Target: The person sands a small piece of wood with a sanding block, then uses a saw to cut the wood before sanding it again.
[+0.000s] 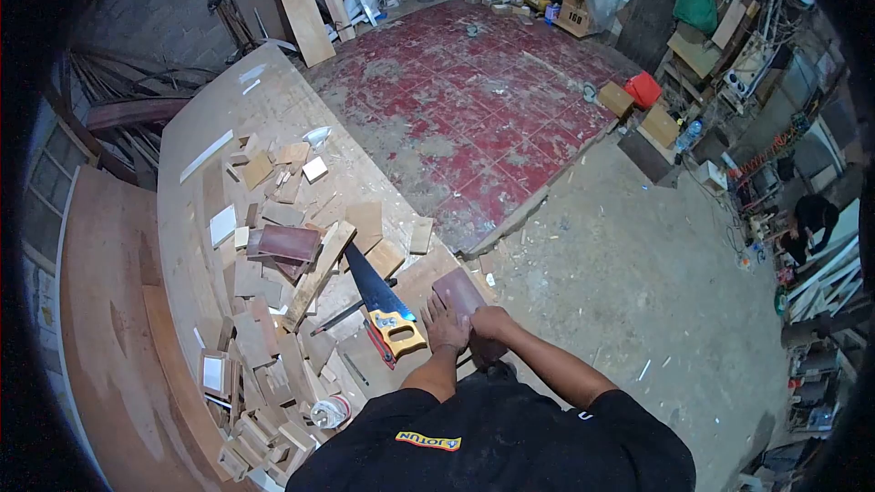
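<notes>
A reddish-brown wooden board (460, 292) lies at the near right edge of the wooden work surface, in front of my body. My left hand (444, 325) rests on its left side, fingers stretched out. Closed over the board's right side is my right hand (492, 322); whatever its fingers grip is hidden. Left of my left hand lies a handsaw (374, 284) with a yellow handle, its blade pointing away from me. A dark, thin tool (344, 317) lies beside the saw, and a pencil-like stick (355, 369) is nearer to me.
Wood offcuts cover the work surface (283, 96), among them a reddish-brown block (288, 243) and a long strip (319, 275). A white tub (330, 413) stands near my left side. Beyond is a red tiled floor (474, 100). Another person (810, 223) crouches far right.
</notes>
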Available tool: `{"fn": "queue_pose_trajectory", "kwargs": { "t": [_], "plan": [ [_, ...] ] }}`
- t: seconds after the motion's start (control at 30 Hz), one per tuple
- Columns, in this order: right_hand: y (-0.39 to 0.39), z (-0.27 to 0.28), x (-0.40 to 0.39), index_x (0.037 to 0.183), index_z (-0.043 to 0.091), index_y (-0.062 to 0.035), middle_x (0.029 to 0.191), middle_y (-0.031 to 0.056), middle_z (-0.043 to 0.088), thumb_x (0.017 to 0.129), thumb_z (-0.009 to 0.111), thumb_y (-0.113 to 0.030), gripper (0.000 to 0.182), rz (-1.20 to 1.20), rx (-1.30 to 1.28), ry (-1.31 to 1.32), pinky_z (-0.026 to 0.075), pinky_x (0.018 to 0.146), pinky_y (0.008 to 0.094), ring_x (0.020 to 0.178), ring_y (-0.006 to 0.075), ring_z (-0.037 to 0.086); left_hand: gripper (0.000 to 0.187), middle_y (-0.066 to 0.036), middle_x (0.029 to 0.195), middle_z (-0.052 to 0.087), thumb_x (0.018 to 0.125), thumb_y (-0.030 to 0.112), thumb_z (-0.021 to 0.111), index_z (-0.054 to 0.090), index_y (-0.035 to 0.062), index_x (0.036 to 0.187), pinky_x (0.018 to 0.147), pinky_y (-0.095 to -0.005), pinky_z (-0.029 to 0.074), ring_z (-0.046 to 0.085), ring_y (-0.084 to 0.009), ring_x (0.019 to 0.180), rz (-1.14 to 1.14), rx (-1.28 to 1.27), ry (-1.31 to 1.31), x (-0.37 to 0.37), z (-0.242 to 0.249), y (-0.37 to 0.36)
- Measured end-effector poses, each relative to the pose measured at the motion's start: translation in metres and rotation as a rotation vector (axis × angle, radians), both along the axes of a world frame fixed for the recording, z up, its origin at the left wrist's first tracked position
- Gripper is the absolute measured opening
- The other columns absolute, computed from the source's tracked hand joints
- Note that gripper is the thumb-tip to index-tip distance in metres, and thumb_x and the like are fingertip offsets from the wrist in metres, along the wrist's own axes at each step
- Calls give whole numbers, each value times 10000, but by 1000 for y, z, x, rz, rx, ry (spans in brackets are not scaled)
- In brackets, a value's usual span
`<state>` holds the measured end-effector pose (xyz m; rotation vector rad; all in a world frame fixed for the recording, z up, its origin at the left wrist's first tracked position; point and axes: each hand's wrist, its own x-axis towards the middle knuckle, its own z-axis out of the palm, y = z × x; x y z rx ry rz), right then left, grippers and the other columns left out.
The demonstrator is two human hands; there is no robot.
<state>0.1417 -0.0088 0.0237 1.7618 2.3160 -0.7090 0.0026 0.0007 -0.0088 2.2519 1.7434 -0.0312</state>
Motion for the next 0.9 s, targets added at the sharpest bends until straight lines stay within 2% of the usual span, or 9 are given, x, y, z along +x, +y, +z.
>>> {"fn": "queue_pose_trajectory", "kwargs": {
  "t": [0.1,0.17,0.27,0.4,0.5,0.57,0.77,0.87,0.9],
  "plan": [
    [30,12,4,884,684,-11,990,222,622,807,552,-155,210,27,-30,-19,559,691,457,850,392,661,809,-246,1550,124,902,433,483,93,92,1523,1166,-515,19,83,-365,1451,2,-34,17,1,9,1],
    [46,7,1,984,637,-7,1047,233,600,815,555,-142,232,-53,156,64,558,685,459,850,392,659,798,-247,1544,141,900,430,485,111,94,1519,1166,-515,28,95,-371,1447,-5,-74,22,1,19,2],
    [57,0,-8,1060,562,3,1098,236,571,823,555,-138,275,-109,248,131,556,673,463,850,390,658,784,-244,1539,155,896,414,493,129,98,1515,1166,-516,34,111,-372,1443,3,-36,-8,1,16,0],
    [41,-16,-13,1077,522,14,1085,228,555,828,548,-139,293,-117,311,155,556,669,461,829,389,657,777,-241,1537,163,894,396,491,129,102,1515,1164,-521,36,121,-371,1442,-8,-59,55,1,21,2],
    [18,-14,-13,1034,534,17,1015,209,559,820,546,-130,260,-130,344,142,555,665,457,804,383,655,772,-239,1541,154,893,385,485,126,101,1515,1162,-522,38,117,-368,1444,-21,-55,11,-2,11,-1],
    [5,-6,-9,1005,575,24,1022,210,569,819,536,-134,248,-85,244,116,556,661,452,797,375,659,774,-236,1546,136,899,385,474,111,93,1517,1160,-525,35,105,-365,1446,-10,53,52,-1,-16,1],
    [-17,7,-2,910,649,46,1043,234,623,835,523,-136,234,56,2,10,556,673,485,835,387,672,803,-235,1553,106,904,410,457,67,80,1523,1161,-524,20,83,-363,1450,-7,-5,-4,-1,7,-3],
    [-2,16,7,967,652,29,1007,232,642,824,547,-143,248,175,-210,-56,548,701,474,852,367,674,820,-234,1555,104,901,425,455,47,87,1526,1165,-517,8,78,-362,1451,-9,-41,20,0,13,-2],
    [6,21,14,967,652,29,1007,232,642,824,547,-143,248,175,-207,-57,548,701,474,852,367,674,825,-233,1556,104,899,428,457,44,88,1526,1166,-514,4,77,-360,1452,2,-78,41,1,17,0]
  ]
}}
